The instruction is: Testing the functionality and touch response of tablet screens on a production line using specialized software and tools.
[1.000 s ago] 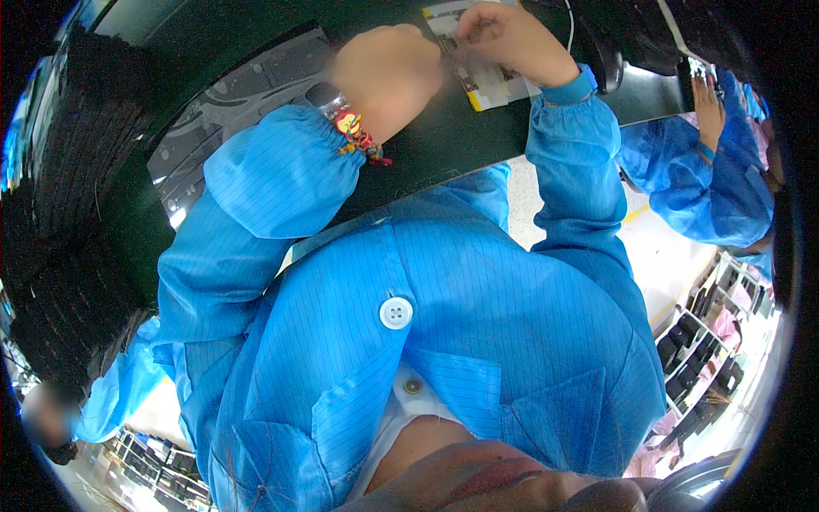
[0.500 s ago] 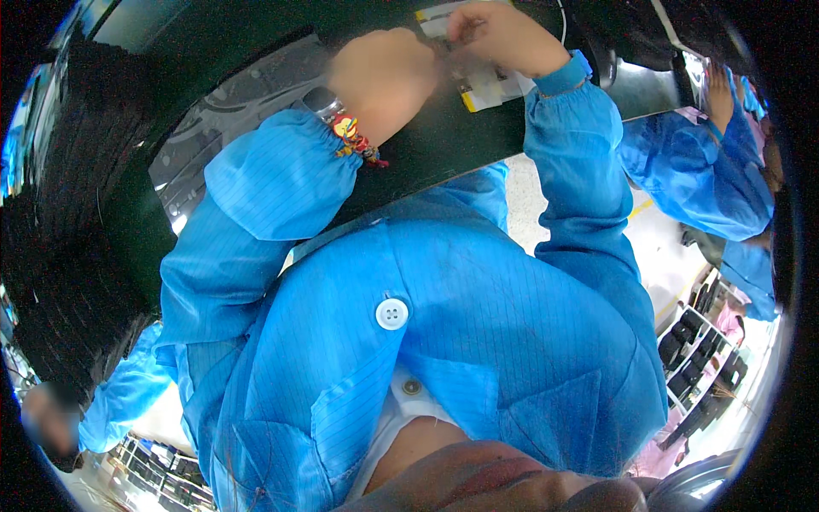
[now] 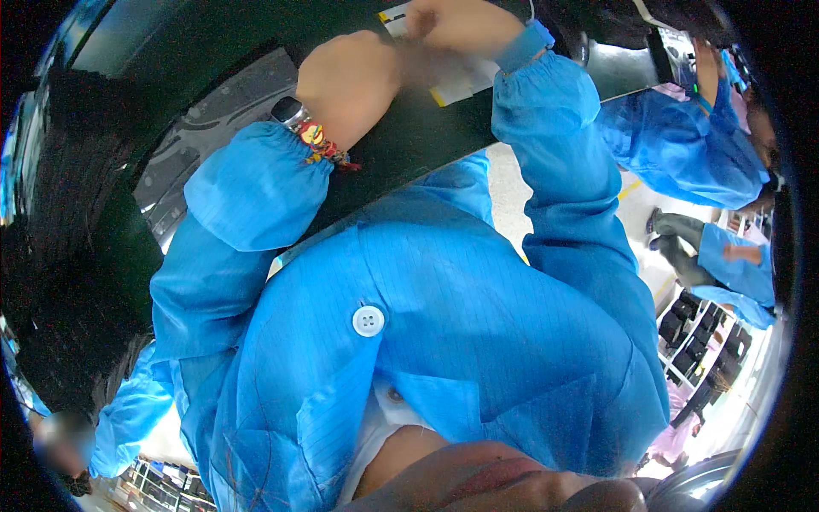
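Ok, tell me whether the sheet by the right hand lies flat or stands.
Flat, it appears: the yellow-edged sheet lies along the dark table, its middle hidden by the right hand.

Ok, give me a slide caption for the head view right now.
Left hand beside a grey sheet, right hand over a white-and-yellow sheet, both at a dark table.

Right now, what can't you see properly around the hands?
Head view, left hand: blur hides its fingertips and anything they might hold.
Head view, right hand: blur smears its fingertips too.
Head view, yellow-edged sheet: the right hand covers its middle.
Head view, grey patterned sheet: the left sleeve covers part.
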A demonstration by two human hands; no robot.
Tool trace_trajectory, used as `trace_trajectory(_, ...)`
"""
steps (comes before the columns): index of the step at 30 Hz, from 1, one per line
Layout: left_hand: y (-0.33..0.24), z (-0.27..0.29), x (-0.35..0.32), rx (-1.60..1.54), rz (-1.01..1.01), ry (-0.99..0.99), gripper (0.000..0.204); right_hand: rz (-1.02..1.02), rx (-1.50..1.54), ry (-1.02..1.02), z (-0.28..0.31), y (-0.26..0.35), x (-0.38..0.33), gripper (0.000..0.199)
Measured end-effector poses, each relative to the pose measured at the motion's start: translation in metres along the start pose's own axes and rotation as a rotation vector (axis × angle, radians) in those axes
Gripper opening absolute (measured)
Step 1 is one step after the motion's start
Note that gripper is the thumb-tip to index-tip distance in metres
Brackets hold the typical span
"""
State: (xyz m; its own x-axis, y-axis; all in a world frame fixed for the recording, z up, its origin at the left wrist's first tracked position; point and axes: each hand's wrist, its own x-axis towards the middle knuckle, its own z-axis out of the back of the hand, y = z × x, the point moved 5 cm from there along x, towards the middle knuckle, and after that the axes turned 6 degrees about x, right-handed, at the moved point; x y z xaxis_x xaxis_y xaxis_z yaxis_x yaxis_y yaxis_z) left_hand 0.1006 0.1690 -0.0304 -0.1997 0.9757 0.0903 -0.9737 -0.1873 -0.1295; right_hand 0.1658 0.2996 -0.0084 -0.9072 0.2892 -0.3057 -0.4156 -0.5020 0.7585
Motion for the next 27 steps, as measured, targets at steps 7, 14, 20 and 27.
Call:
trace_trajectory(7, 0.0, 0.003, 0.004, 0.001, 0.077, 0.016, 0.018, -0.034, -0.191, 0.029, -0.002, 0.001, 0.012, 0.019)
trace_trajectory(14, 0.024, 0.079, -0.017, -0.102, -0.25, -0.28, 0.033, 0.114, -0.507, -0.126, -0.003, -0.013, 0.027, 0.03)
trace_trajectory(20, 0.111, 0.068, -0.068, 0.067, -0.007, -0.264, 0.045, 0.552, -0.367, 0.001, -0.004, 0.003, 0.019, 0.041)
trace_trajectory(27, 0.105, 0.052, -0.079, -0.126, 0.206, -0.182, 0.05, 0.723, -0.255, 0.094, -0.026, 0.021, 0.022, 0.015)
